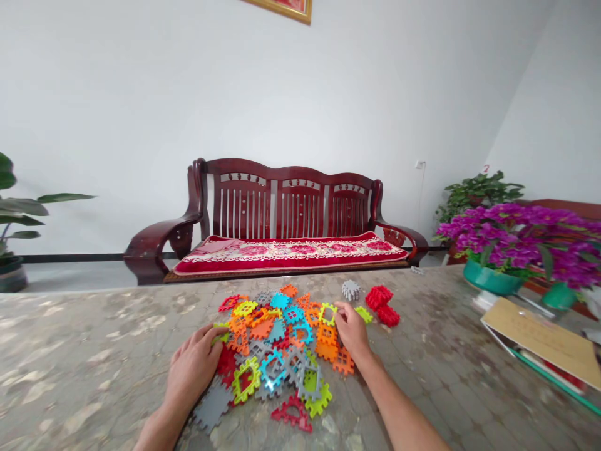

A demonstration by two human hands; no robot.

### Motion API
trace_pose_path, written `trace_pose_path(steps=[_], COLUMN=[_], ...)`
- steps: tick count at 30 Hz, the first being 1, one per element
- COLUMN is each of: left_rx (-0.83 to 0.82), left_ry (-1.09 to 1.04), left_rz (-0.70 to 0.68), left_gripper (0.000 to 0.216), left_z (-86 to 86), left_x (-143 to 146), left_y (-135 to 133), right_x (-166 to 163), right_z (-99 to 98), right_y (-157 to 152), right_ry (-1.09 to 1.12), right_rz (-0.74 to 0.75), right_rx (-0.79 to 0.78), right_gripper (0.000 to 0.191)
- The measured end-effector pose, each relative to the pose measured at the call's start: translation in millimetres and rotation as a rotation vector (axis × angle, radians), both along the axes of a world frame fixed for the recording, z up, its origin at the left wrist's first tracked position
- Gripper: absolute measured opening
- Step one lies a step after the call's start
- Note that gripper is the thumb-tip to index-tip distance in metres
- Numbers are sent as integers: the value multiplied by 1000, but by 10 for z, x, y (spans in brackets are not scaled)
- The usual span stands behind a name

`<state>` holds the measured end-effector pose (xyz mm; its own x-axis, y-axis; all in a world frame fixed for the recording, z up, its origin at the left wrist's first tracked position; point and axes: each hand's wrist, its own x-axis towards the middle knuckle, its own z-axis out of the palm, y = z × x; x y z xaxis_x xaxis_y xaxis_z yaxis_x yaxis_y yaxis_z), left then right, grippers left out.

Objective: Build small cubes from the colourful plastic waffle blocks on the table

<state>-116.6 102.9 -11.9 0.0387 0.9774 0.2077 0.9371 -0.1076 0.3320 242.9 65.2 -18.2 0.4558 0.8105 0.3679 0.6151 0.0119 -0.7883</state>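
Observation:
A heap of colourful interlocking plastic tiles (pixel 273 369) with toothed edges lies on the table between my hands. At its left edge, my left hand (pixel 200 354) has its fingers curled on a yellow-green tile (pixel 220 334), partly hidden by them. Between thumb and fingers, my right hand (pixel 351 329) grips a yellow-green tile with an open middle (pixel 327 314), raised over the heap's right side. Orange tiles (pixel 327 341) lie just below it. Another yellow-green tile (pixel 364 314) rests beyond my right fingers.
Farther back on the right are a stack of grey tiles (pixel 350 289) and clumped red tiles (pixel 379 298). Purple flowers in a teal pot (pixel 491 279) and a brown envelope (pixel 539 338) occupy the table's right side. A wooden bench (pixel 300 210) stands behind the table.

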Motion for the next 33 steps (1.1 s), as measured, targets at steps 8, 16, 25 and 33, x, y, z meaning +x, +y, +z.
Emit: trace_pose_path(steps=[8, 16, 25, 33], left_rx=[2, -7, -7, -28], left_ry=[-6, -12, -17, 2], left_rz=[6, 5, 3, -1], left_gripper=[42, 42, 41, 44], left_z=[-23, 27, 64, 106], left_x=[3, 12, 26, 41], left_y=[8, -15, -36, -57], right_x=[-37, -68, -166, -352], right_z=[12, 74, 219, 380], right_y=[-28, -66, -156, -219], right_ry=[-41, -192, -302, -526], right_rz=[127, 183, 168, 72], right_rx=[-95, -149, -222, -314], right_gripper=[54, 53, 43, 62])
